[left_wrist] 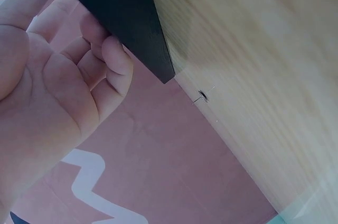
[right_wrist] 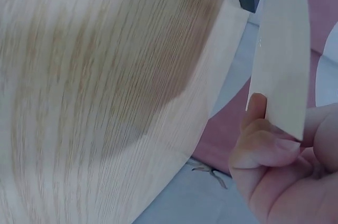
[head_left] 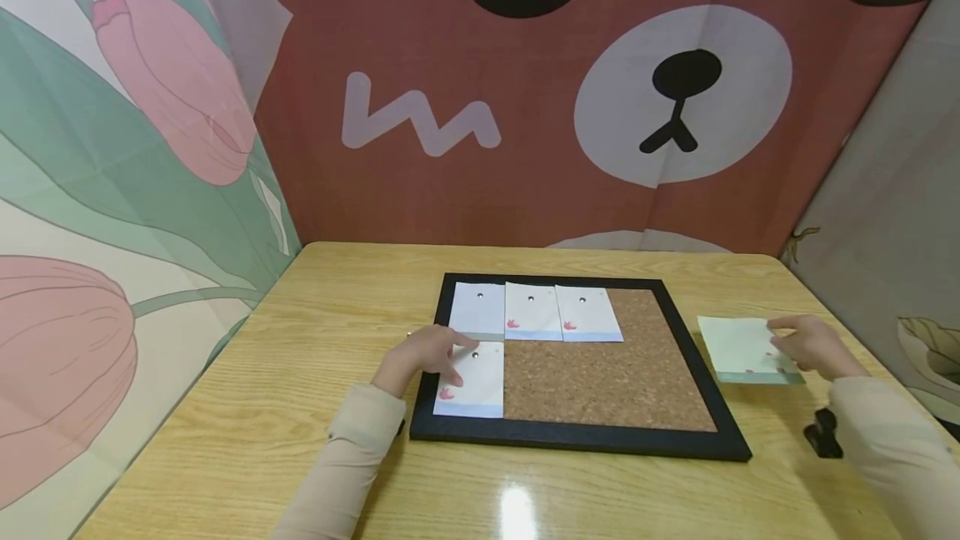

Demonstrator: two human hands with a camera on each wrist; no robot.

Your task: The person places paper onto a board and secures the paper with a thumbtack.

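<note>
A black-framed cork board (head_left: 607,382) lies on the table. Three note sheets line its top row, each with a silver thumbtack near its upper edge. Below the leftmost one is another white note sheet (head_left: 480,394) with a pink print and its own thumbtack (head_left: 476,355). My left hand (head_left: 429,352) rests over that sheet's left side, fingers spread around the tack; in the left wrist view its outer fingers bend beside the black frame (left_wrist: 132,23). Right of the board, my right hand (head_left: 817,346) pinches a pale green note sheet (head_left: 738,344) by its right side, above the table.
A loose thumbtack (left_wrist: 203,96) lies on the wooden table (head_left: 300,440) just outside the frame's left side. Behind the table hangs a bear-print cloth (head_left: 420,198); a flower-print cloth (head_left: 187,248) hangs at the left. A dark strap piece (head_left: 823,433) shows under the right wrist.
</note>
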